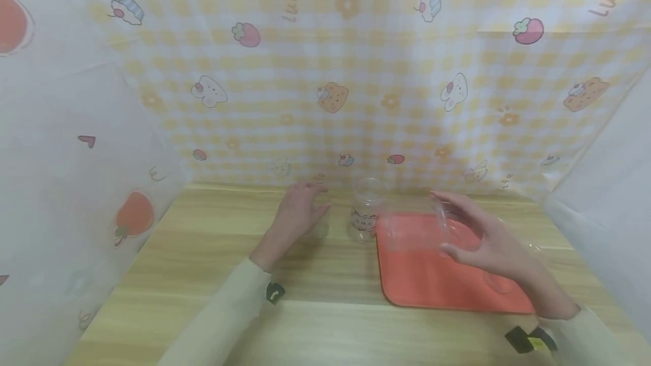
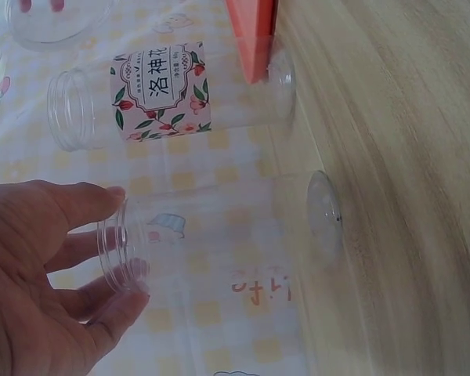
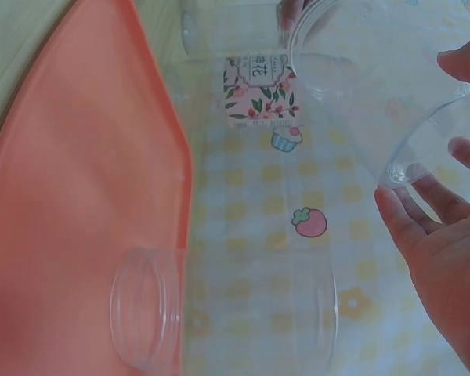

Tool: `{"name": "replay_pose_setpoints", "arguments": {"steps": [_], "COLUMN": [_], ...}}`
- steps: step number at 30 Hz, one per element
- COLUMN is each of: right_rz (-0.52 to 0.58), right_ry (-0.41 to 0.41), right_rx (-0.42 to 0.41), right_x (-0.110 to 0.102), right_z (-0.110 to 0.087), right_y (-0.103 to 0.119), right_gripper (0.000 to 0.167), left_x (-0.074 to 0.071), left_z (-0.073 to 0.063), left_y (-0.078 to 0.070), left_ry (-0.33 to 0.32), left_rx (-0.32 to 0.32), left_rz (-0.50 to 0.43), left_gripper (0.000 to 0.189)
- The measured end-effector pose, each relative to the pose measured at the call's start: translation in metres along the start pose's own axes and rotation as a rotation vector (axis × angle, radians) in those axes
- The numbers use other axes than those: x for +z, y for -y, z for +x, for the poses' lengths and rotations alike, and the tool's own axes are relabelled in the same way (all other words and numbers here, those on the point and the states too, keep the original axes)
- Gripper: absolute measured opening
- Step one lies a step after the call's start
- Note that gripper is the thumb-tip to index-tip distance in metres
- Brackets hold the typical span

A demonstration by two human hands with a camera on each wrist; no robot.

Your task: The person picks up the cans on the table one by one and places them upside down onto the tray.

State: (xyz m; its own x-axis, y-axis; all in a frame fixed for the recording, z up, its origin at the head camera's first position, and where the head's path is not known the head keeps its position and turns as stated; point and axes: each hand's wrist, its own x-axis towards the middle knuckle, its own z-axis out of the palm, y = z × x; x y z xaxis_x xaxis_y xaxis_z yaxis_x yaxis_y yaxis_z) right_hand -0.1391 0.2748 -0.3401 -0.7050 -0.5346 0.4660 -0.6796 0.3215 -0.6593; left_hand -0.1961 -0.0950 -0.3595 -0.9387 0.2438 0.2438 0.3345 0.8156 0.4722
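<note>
My left hand [image 1: 300, 213] grips the threaded neck of a clear plastic jar [image 2: 219, 258], which stands upright on the wooden table. Beside it is a second clear jar with a pink floral label [image 2: 160, 90], also upright, near the tray's left edge. Fingers and thumb of my right hand [image 1: 483, 236] are spread around the base of another clear jar [image 3: 376, 86]. That jar is held up on its side over the red tray [image 1: 452, 287], its mouth pointing left toward the labelled jar; it is blurred in the head view.
On the tray one more clear jar [image 3: 251, 313] stands upside down, neck at the tray surface. Behind the table [image 1: 325, 332] hangs a yellow checked cloth [image 1: 351, 61] with cartoon prints. White cloth [image 1: 61, 185] encloses the left side.
</note>
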Motion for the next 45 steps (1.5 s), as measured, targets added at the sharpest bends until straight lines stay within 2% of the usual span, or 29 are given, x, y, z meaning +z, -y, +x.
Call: {"name": "replay_pose_setpoints", "arguments": {"steps": [3,8,14,20,23,31,45], "right_rz": [0.007,-0.011,-0.055,-0.118,-0.142,-0.148,-0.276], "right_ry": [0.009,0.015,0.033,0.046,0.042,0.028,0.106], "right_rx": [0.0,-0.055,0.01,0.008,-0.013,-0.159,-0.115], "right_x": [-0.003,-0.008,-0.015,-0.021,-0.023,-0.026,-0.039], "right_z": [-0.002,-0.004,-0.009,-0.014,-0.016,-0.016,-0.017], "right_y": [-0.004,-0.006,0.0,0.001,-0.001,-0.008,0.008], "right_gripper": [0.1,0.1,0.097,0.097,0.098,0.101,0.1], "left_x": [0.0,0.001,0.003,0.004,0.005,0.004,0.004], "left_z": [0.0,0.001,0.0,0.001,0.001,0.001,0.0], "left_y": [0.001,0.001,0.002,0.002,0.002,0.001,0.0], "left_ry": [0.006,0.001,-0.012,-0.011,-0.008,-0.006,-0.01], "left_rx": [-0.007,-0.01,-0.004,-0.015,-0.018,-0.024,-0.024], "left_rz": [-0.004,-0.006,-0.004,-0.013,-0.009,-0.009,0.014], "left_gripper": [0.041,0.041,0.04,0.041,0.041,0.041,0.042]}}
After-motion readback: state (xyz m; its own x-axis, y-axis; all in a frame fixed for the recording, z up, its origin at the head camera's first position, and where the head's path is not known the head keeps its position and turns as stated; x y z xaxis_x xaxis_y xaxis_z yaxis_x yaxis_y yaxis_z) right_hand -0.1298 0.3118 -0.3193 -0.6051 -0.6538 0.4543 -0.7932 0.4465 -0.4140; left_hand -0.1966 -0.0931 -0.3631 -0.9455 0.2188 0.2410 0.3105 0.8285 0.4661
